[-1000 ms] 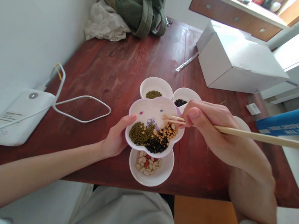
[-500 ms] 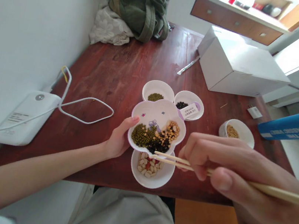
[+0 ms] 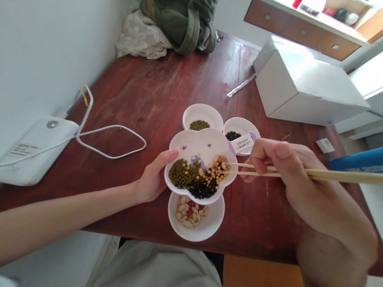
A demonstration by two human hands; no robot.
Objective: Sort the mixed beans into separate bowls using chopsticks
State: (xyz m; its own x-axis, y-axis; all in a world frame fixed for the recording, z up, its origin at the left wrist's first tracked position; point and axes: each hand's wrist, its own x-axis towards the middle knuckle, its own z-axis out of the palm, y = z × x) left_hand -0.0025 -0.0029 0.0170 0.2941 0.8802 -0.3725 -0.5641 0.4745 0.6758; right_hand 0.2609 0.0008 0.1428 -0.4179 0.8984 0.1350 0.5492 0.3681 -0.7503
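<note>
My left hand [image 3: 153,176] grips the left rim of a white, lobed bowl [image 3: 195,140] with a purple edge and a labelled handle. In it lie green beans [image 3: 184,175], black beans [image 3: 204,187] and yellow beans [image 3: 222,166], partly mixed. My right hand [image 3: 291,173] is closed around a pair of chopsticks [image 3: 338,176], whose tips are among the yellow beans. Below the lobed bowl, partly covered by it, is a white bowl [image 3: 213,226] of peanuts [image 3: 190,214]. Behind it stand one bowl [image 3: 198,112] with green beans and another [image 3: 248,124] with black beans.
A white power bank [image 3: 34,151] with a looped cable [image 3: 113,157] lies at the left by the wall. Farther back are a green bag [image 3: 177,12] and a white box [image 3: 308,82]. A blue box-like object [image 3: 372,158] and a small white adapter [image 3: 325,145] are at the right.
My right hand has moved up with the chopsticks, shifting their tips from the lobed bowl's near rim to the yellow beans. It now hides the small bowl at the right. My left hand stays put.
</note>
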